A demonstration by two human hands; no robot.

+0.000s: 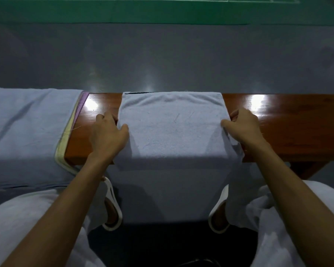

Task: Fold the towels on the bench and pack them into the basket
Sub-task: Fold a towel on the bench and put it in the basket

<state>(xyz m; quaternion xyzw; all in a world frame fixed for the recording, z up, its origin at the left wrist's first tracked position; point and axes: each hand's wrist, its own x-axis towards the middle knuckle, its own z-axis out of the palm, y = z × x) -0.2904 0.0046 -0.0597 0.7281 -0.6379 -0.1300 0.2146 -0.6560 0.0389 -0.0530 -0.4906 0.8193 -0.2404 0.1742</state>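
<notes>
A light blue towel (172, 132) lies across the wooden bench (287, 128), and its near part hangs down over the front edge between my legs. My left hand (108, 132) grips the towel's left edge, thumb on top and fingers curled beneath. On the opposite side, my right hand (241, 126) pinches the right edge the same way. A stack of unfolded towels (27, 132), blue on top with yellow and purple edges showing below, covers the bench at the left. No basket is in view.
Beyond the bench lies grey floor (181, 54), then a green court surface (162, 12) with white lines. My knees in white trousers and white slippers (112, 209) are below the bench. A bench leg (307, 168) shows at the right.
</notes>
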